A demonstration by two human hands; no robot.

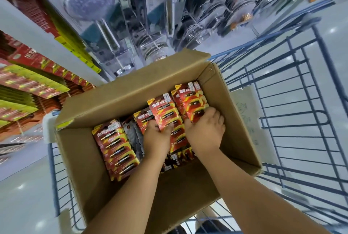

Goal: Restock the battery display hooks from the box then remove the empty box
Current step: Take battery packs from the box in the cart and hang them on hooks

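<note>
Head view: inside open brown cardboard box on blue wire cart, left hand and right hand gripping red-and-yellow carded battery packs.

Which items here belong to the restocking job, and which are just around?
Job: brown cardboard box; red-and-yellow battery blister packs; left hand; right hand; battery display.
Around: blue wire trolley; chrome shower heads.

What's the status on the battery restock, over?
Both hands in the cardboard box: left hand grips a battery pack strip, right hand grips another. Box far from empty. Nothing in the way.
</note>
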